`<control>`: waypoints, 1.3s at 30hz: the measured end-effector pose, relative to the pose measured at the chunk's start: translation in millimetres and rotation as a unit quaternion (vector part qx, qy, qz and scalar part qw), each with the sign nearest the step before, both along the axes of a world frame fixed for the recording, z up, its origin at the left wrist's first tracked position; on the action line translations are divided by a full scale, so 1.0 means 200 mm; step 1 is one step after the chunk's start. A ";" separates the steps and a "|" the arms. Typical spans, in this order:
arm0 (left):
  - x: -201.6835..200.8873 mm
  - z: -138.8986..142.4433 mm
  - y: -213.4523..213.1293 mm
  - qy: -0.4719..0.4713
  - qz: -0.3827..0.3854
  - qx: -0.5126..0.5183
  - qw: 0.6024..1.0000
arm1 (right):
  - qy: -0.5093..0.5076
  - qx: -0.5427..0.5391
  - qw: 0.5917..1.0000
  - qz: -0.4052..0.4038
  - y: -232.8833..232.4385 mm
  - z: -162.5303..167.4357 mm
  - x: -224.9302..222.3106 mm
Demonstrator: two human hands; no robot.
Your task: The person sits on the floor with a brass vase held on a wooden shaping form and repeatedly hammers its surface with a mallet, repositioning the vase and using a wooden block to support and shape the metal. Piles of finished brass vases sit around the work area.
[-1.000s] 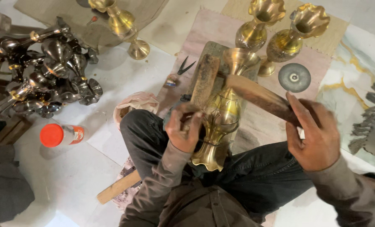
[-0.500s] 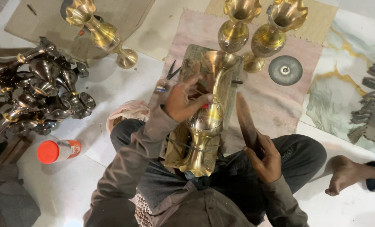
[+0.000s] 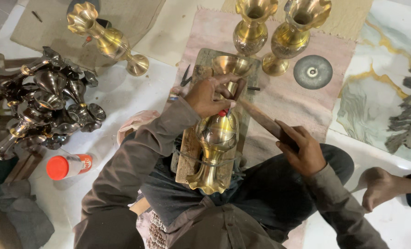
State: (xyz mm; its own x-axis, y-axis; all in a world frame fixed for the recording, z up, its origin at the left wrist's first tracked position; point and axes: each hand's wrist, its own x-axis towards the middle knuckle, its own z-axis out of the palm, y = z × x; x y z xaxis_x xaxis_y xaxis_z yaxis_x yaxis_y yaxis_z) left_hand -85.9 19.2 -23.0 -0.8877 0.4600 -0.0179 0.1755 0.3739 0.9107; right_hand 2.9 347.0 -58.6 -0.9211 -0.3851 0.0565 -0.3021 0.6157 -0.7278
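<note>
Since a moment ago our right hand point(image 3: 302, 150) has swung out right with its wooden stick point(image 3: 265, 122). Our left hand point(image 3: 210, 97) pinches a small tool against the brass vase point(image 3: 217, 138) — lying on the wooden board point(image 3: 187, 152) across our lap — while the right grip stays closed round the stick.

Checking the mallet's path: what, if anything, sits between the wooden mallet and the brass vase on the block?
Only the left hand and its small tool; the wooden mallet in the right hand otherwise faces the brass vase unobstructed.

Left hand point(image 3: 210, 97) curls in a closed grip, forearm reaching forward; right hand point(image 3: 302, 150) clenched, wrist bent inward.
</note>
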 end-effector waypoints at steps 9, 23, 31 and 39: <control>-0.02 0.06 0.04 -0.085 0.023 -0.055 0.995 | 0.038 0.107 0.992 0.060 0.09 0.15 -0.20; 0.01 0.06 0.06 -0.079 0.042 -0.023 0.996 | 0.113 -0.079 0.987 0.078 0.14 0.19 -0.50; 0.05 0.07 0.08 -0.023 0.086 -0.093 0.992 | 0.093 -0.052 0.987 0.124 0.09 0.27 -0.59; 0.12 0.10 0.12 -0.048 0.148 -0.075 0.985 | 0.099 -0.019 0.986 0.134 0.08 0.33 -0.63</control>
State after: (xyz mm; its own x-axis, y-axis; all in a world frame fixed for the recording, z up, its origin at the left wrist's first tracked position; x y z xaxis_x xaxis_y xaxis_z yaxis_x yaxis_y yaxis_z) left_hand -62.5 43.1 -3.8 -0.9735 0.1679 -0.1555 -0.0446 0.5271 0.8486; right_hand -123.7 362.9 6.8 -0.7567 -0.6067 0.2438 -0.5882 0.4688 -0.6590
